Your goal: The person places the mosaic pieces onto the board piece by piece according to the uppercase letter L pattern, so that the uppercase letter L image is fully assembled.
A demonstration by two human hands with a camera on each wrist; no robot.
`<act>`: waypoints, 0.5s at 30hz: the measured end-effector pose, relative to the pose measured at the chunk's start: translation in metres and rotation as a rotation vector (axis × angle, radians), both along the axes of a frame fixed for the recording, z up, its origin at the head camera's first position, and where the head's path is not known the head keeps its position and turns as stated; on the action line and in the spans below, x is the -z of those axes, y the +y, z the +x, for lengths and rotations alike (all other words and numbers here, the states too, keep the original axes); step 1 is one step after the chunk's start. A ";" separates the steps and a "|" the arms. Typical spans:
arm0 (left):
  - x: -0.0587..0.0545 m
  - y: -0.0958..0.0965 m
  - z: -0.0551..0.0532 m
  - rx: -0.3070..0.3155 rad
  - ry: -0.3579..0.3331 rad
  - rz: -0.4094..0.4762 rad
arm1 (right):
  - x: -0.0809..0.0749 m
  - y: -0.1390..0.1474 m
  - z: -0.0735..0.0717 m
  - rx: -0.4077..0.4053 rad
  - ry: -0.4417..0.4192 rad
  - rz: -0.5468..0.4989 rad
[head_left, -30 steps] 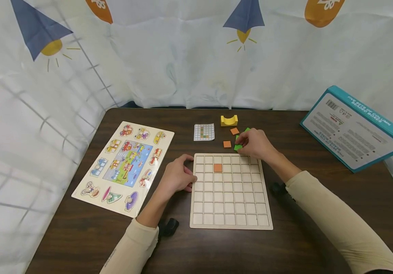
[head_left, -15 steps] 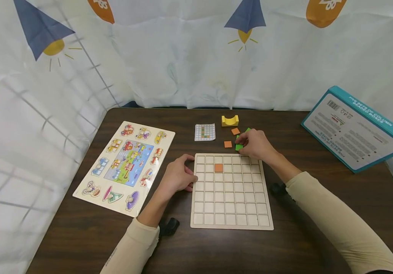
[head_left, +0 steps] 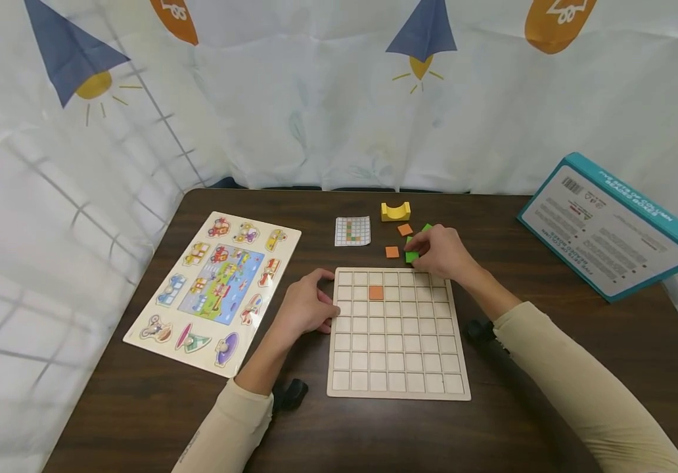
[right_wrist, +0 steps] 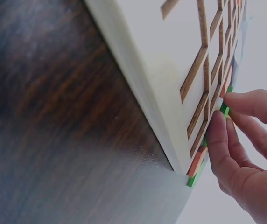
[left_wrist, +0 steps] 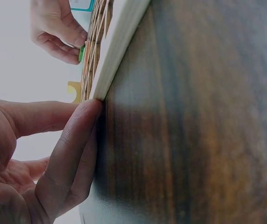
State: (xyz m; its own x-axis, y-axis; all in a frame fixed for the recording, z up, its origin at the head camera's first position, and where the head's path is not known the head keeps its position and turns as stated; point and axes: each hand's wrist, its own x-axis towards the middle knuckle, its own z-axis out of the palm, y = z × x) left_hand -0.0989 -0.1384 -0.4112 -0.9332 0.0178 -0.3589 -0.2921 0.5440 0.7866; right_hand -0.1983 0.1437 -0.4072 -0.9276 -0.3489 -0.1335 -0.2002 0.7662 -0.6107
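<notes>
My right hand (head_left: 442, 253) is at the far right part of the wooden grid board (head_left: 395, 343), just beyond its back edge. Its thumb and index finger pinch a small green square tile (right_wrist: 224, 109), also visible in the head view. More green pieces, one a green tile (head_left: 427, 228), lie beside and partly under that hand. Along the board's left edge, my left hand (head_left: 305, 306) rests with its fingertips touching the side; the fingers look relaxed. One orange tile (head_left: 376, 293) sits in a square of the board's second row.
Two loose orange tiles, one of them the nearer orange tile (head_left: 392, 252), lie behind the board. A small printed pattern card (head_left: 352, 231) and a yellow arched block (head_left: 395, 211) stand further back. The picture puzzle (head_left: 280, 256) lies left; a teal box (head_left: 605, 226) leans at right.
The head view tips very slightly. Both hands keep their places at the board and the green tile.
</notes>
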 end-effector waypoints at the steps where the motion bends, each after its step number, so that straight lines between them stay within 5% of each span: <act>1: 0.000 0.000 0.000 -0.002 0.000 0.001 | -0.001 0.000 0.001 0.001 -0.002 -0.004; 15: 0.000 0.000 0.000 0.001 -0.002 -0.004 | -0.005 -0.004 0.010 0.021 -0.019 -0.031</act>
State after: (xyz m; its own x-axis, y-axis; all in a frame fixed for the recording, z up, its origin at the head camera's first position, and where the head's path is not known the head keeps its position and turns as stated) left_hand -0.0991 -0.1383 -0.4111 -0.9326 0.0169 -0.3604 -0.2931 0.5473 0.7839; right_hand -0.1887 0.1392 -0.4025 -0.9322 -0.3336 -0.1403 -0.1725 0.7505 -0.6380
